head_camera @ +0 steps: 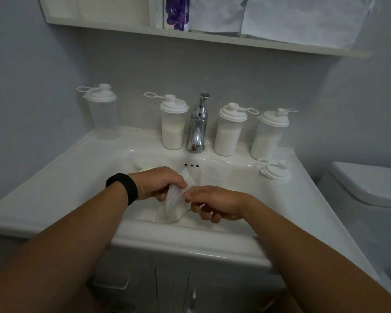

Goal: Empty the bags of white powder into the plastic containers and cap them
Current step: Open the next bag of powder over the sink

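Bag [175, 205] crinkly clear plastic, white powder | left hand [158, 184], right hand [215, 203] fingers pinching its top

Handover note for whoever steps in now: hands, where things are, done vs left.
Left hand and right hand both pinch the top of a powder bag over the sink basin; bag not yet emptied.
An open, seemingly empty container stands in the basin; its loose lid lies on the right rim.
Done: three capped containers hold powder.
Left: fill and cap the open one; the far-left capped container looks empty.
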The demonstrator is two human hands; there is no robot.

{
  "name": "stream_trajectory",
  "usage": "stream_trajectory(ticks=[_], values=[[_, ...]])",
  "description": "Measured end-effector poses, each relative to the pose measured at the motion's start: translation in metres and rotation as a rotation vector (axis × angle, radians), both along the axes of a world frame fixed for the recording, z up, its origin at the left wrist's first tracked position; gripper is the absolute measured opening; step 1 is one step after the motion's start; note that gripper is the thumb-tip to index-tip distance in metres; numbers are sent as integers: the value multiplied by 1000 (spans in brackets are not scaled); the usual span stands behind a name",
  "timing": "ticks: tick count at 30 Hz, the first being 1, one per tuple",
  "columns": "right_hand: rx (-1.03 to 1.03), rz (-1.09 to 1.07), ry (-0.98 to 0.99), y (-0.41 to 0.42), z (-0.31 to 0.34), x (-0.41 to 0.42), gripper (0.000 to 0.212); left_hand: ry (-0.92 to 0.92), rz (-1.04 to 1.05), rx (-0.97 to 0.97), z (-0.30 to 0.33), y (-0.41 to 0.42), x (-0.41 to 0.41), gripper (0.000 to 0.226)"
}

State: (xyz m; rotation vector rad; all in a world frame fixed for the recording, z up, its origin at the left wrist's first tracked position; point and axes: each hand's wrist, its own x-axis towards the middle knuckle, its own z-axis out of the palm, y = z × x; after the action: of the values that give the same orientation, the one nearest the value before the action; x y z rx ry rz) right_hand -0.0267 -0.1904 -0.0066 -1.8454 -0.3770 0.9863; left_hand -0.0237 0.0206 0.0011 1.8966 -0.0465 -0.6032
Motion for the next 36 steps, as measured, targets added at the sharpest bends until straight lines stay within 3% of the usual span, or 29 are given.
stream_trajectory(ticks=[7, 12, 14, 24, 28, 36], values=[[223, -13, 47, 0, 3, 0, 40, 34, -62, -302, 10, 0, -8, 12], [252, -71, -122, 5, 6, -2, 51, 2, -13, -374, 9, -6, -8, 26], [223, -68, -183, 5, 6, -3, 54, -24, -20, -379, 7, -10, -9, 22], [224, -115, -340, 7, 10, -4, 32, -243, 118, -347, 5, -14, -6, 30], [234, -193, -371, 6, 11, -1, 23, -238, 134, -327, 4, -13, -8, 30], [298, -325, -434, 6, 17, -3, 15, -269, 266, -478, 9, -5, -4, 31]])
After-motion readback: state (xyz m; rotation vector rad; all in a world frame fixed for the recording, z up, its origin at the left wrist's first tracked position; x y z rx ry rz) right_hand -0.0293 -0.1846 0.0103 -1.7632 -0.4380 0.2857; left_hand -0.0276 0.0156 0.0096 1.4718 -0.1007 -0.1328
